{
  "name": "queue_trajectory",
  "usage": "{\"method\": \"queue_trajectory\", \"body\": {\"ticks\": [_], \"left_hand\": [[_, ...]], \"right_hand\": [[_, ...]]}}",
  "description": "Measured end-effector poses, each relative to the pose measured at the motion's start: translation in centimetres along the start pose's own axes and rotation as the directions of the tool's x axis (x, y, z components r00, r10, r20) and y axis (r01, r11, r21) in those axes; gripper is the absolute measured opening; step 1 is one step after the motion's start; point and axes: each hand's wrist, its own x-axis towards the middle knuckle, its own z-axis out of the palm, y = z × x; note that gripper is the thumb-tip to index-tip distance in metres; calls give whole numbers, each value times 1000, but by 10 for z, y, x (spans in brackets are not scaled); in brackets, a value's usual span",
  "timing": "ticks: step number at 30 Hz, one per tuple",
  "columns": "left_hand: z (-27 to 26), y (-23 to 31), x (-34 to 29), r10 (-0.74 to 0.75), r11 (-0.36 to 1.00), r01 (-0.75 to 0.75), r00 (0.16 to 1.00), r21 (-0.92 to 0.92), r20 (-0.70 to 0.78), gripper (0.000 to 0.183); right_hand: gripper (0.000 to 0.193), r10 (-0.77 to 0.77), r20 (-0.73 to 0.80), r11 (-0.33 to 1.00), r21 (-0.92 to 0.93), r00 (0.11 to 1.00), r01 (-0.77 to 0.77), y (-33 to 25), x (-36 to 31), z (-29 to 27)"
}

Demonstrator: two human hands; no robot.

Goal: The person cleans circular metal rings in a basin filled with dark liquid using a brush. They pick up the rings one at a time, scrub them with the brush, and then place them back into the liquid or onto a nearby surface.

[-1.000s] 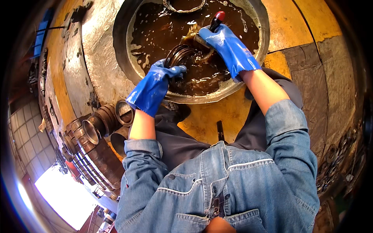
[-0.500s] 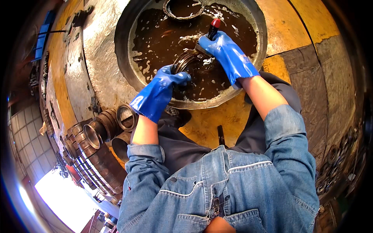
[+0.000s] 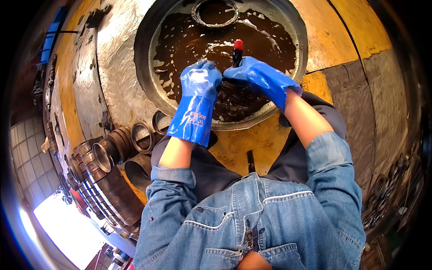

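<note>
Two bare forearms are framed by the rolled cuffs of a denim jacket [image 3: 256, 211], by which the near part of the view is filled. Dark trousers [image 3: 297, 157] are seen beyond its hem, the knees spread, with a dark bar [image 3: 250, 162] between them over the yellow floor [image 3: 234, 144]. Both hands are covered by blue gloves and are held over the near half of a basin [image 3: 144, 58].

By the right hand [image 3: 247, 72] a black handle [image 3: 237, 54] with a red end is grasped; it juts up past the thumb, and its lower part is hidden by the glove. The left hand [image 3: 198, 83] is turned back upward, just beside the right, its fingers bent over the liquid [image 3: 189, 42]; whether anything is grasped in that grip cannot be told, as the palm is hidden.

The basin is round and wide, and dark brown liquid is held in it, streaked with pale foam. At its far side a ring [image 3: 215, 25] is seen, well apart from the hands.

To the left of the basin, cylinders [image 3: 119, 139] are laid close together, their round open ends shown. To the right, small metal parts [image 3: 391, 189] are heaped in shadow. Farther off on the left, a bright white patch [image 3: 67, 229] is seen low down, and something blue [image 3: 51, 36] high up.
</note>
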Motion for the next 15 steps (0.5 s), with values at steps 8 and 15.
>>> {"method": "queue_trajectory", "body": {"ticks": [8,15], "left_hand": [[9,-22,-31,-431,-352,600,577,-718,693,64],[44,-34,-45,-220,-654,360,751,-665,623,41]], "right_hand": [[33,-150,95,927,361,984,106,8,-11,16],[40,-82,95,965,-241,992,103,-15,-8,49]]}}
